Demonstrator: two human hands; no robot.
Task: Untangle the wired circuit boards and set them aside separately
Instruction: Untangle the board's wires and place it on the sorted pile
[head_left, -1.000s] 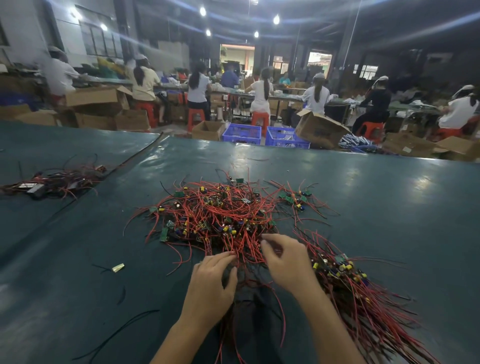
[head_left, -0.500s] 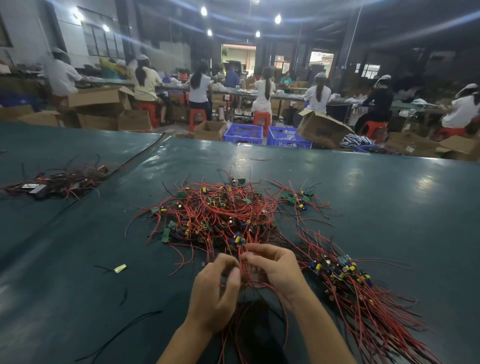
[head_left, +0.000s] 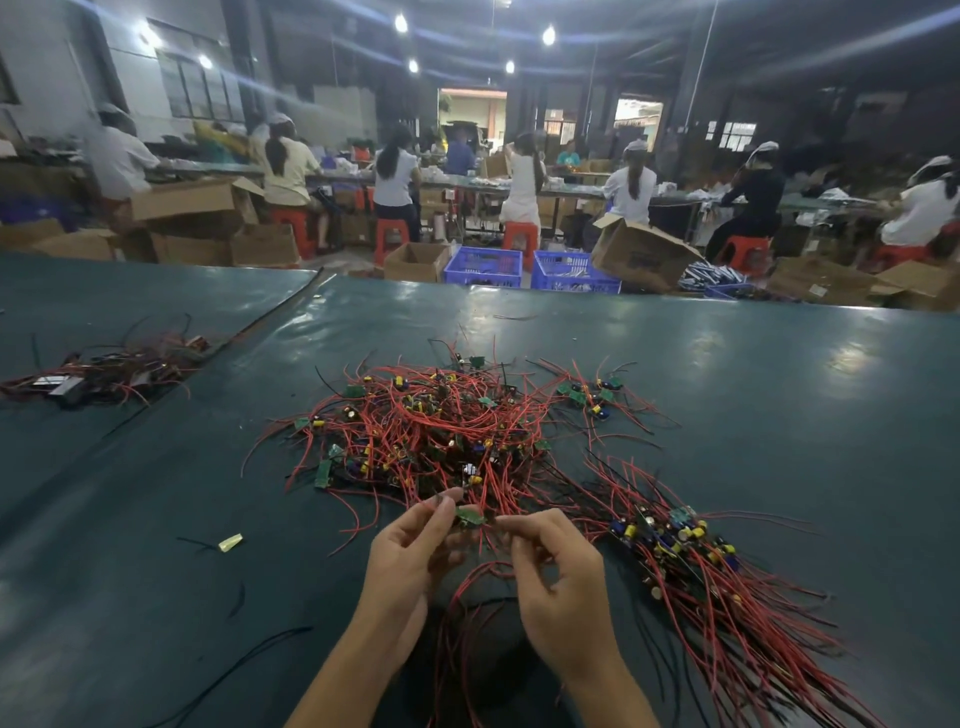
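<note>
A tangled heap of small green circuit boards with red and black wires (head_left: 441, 431) lies in the middle of the dark green table (head_left: 779, 415). At its near edge my left hand (head_left: 415, 551) pinches one small green circuit board (head_left: 470, 517) between thumb and fingertips. My right hand (head_left: 556, 571) pinches the red wires running from that board, just to its right. Red wires hang from both hands toward me. A straightened row of boards with wires (head_left: 691, 566) lies to the right of my hands.
A smaller bundle of wires and dark parts (head_left: 104, 371) sits at the far left. A yellow scrap (head_left: 231, 542) and loose black wires (head_left: 234, 670) lie near left. Beyond the table's far edge are cardboard boxes, blue crates (head_left: 483, 267) and seated workers.
Both hands have drawn together and lifted off the pile. The left hand now pinches a green board, the right hand its wires, pulled slightly toward me.
</note>
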